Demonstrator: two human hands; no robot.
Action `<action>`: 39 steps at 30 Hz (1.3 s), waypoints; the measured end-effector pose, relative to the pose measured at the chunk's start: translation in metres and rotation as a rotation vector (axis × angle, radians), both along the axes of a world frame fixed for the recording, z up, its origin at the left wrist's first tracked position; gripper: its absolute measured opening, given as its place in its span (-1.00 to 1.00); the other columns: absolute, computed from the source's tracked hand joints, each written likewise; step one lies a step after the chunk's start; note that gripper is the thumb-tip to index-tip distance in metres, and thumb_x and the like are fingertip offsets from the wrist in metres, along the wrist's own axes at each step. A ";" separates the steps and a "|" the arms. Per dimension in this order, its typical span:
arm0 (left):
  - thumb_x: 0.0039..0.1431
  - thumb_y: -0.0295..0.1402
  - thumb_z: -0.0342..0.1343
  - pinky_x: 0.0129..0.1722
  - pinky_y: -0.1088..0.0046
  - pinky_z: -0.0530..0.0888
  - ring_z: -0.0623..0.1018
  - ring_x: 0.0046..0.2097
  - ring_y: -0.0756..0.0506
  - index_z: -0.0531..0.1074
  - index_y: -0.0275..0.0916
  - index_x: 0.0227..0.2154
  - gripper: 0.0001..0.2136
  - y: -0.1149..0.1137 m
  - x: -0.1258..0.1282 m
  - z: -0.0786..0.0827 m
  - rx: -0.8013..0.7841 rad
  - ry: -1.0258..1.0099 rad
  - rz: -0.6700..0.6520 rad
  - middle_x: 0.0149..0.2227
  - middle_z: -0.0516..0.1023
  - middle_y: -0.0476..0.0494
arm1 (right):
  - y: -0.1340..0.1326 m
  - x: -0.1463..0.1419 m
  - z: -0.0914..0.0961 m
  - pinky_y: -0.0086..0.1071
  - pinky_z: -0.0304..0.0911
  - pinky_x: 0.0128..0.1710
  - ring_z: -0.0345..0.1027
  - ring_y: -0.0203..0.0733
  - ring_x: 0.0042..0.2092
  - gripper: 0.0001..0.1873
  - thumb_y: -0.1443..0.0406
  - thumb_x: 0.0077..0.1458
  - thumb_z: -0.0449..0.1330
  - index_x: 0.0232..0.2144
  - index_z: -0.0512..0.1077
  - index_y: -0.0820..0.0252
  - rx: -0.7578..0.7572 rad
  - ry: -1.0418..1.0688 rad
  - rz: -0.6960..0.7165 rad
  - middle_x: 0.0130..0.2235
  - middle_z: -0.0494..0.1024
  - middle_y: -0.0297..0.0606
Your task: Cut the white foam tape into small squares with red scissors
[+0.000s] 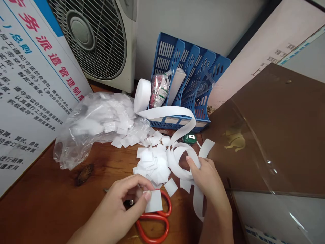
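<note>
My left hand (122, 200) pinches a small white square piece (154, 201) between thumb and fingers. Below that hand lie red-handled scissors (166, 227), their blades hidden by the hand. My right hand (208, 174) is closed on a long white strip (181, 134) that curls in loops around the fingers. The strip runs back to a white roll (143, 95) standing on edge, and another length hangs down beside my right wrist. Between the hands and a little farther off is a loose heap of white squares (154, 166).
A clear plastic bag (101, 115) full of white squares lies at the back left. Behind stands a blue file rack (200, 54) holding packets. A small green item (189, 138) sits before it. A fan (101, 37), a sign board (30, 84) and a brown panel (274, 128) enclose the wooden table (45, 206).
</note>
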State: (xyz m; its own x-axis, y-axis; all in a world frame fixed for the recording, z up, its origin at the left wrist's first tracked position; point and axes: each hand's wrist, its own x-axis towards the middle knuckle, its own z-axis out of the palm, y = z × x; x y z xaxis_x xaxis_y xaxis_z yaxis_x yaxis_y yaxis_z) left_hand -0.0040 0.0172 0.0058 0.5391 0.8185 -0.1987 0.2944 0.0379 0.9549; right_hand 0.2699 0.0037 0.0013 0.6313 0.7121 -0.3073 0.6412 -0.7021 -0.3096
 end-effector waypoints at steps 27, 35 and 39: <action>0.37 -0.20 0.08 -0.31 0.48 0.41 0.49 -0.31 -0.10 0.56 -0.17 -0.26 -0.79 -0.009 0.000 -0.002 -0.134 0.072 -0.073 -0.36 0.53 -0.07 | 0.004 -0.009 -0.012 0.10 0.07 0.30 0.05 0.39 0.33 -0.28 -0.09 0.28 -0.03 0.08 0.55 0.35 0.063 -0.130 -0.160 0.39 0.25 0.08; 0.34 -0.25 0.11 -0.31 0.50 0.38 0.48 -0.34 -0.07 0.56 -0.20 -0.27 -0.82 -0.013 0.009 -0.003 -0.083 0.022 -0.149 -0.37 0.55 -0.07 | 0.003 -0.009 -0.014 0.26 0.05 0.20 0.14 0.45 0.25 -0.38 -0.09 0.30 -0.06 0.11 0.50 0.13 0.065 -0.141 -0.108 0.27 0.40 0.05; 0.36 -0.24 0.08 -0.30 0.50 0.39 0.49 -0.30 -0.07 0.57 -0.20 -0.20 -0.79 -0.011 0.022 0.001 -0.143 0.017 -0.181 -0.32 0.55 -0.08 | 0.003 -0.008 -0.014 0.32 0.02 0.19 0.16 0.45 0.24 -0.39 -0.12 0.28 -0.05 0.00 0.56 0.13 0.101 -0.124 -0.101 0.23 0.42 0.03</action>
